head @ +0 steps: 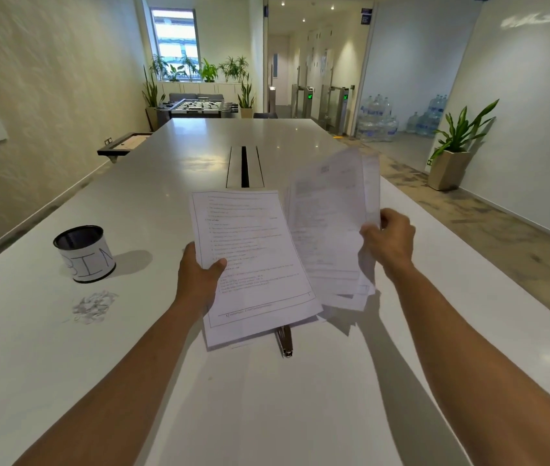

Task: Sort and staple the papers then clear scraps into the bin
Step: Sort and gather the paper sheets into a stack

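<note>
- Holding papers in both hands above the table (300, 398), the person looks mid-sort, nothing stapled as far as I can see.
- Left hand (201, 275) pinches a flat printed stack (250, 260) at its left edge, thumb on top, fingers hidden underneath.
- Right hand (389, 242) grips a second, blurred bunch (329, 227) at its right edge, fingers curled round the sheets; that bunch stands tilted up and fanned.
- Stacks overlap at their lower inner edges; whether they touch, I cannot tell.
- Stapler (284, 341) lies on the table just under the left stack, mostly hidden, only its near end poking out. Untouched now.
- Bin (84, 253), a dark can with a "BIN" label, stands upright well to the left.
- Scraps (93, 306) sit in a small pile on the table just in front of the bin, not in it.
- My read: early going. Sorting in hand; stapling and the scrap clear-up are both left to do.
</note>
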{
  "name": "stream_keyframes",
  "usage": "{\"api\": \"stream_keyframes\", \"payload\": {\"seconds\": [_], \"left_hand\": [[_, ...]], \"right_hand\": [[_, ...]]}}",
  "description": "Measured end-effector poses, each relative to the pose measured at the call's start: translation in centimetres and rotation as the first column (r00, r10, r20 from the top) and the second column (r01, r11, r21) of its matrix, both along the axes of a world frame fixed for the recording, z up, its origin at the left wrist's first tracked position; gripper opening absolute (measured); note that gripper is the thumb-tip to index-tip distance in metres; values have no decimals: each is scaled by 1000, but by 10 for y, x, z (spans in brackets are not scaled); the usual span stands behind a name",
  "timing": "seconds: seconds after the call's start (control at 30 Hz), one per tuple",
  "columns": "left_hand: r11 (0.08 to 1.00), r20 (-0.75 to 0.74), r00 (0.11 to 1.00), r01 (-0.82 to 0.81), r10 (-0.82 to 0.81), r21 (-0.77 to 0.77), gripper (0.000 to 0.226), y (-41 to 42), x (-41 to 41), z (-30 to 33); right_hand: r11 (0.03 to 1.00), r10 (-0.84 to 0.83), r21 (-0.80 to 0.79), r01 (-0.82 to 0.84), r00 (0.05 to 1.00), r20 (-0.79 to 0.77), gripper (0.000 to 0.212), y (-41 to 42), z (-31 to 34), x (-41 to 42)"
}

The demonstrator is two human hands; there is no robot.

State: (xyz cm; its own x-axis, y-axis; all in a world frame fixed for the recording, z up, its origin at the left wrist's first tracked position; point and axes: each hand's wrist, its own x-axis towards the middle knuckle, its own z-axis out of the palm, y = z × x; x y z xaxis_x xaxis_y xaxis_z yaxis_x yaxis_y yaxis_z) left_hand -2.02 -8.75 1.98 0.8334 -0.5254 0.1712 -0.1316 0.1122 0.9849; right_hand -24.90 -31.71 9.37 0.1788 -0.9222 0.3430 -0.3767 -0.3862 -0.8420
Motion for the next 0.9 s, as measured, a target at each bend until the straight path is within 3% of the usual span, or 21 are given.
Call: {"api": "stream_keyframes", "payload": {"seconds": [0.33,0.43,0.57,0.73,0.83,0.9], "left_hand": [[999,26,1000,-12,13,-41,56,-2,1,15],[999,15,1000,-22,22,-49,56,0,5,18],[998,29,999,-34,35,-49,58,0,9,22],[998,110,993,56,-54,-23,60,-3,3,31],[975,-28,979,198,-202,-104,60,-2,-4,40],[957,-52,961,265,-272,-115,46,1,-8,48]], "right_hand": [[997,22,-78,7,929,370,21,-14,74,-25],[1000,27,-18,-20,867,497,23,-18,82,-27],[978,109,63,-199,745,658,18,-16,83,-23],[867,299,122,-484,698,650,16,7,54,7],[811,338,213,-545,734,590,13,22,26,19],[770,349,281,-574,746,568,17,30,8,24]]}}
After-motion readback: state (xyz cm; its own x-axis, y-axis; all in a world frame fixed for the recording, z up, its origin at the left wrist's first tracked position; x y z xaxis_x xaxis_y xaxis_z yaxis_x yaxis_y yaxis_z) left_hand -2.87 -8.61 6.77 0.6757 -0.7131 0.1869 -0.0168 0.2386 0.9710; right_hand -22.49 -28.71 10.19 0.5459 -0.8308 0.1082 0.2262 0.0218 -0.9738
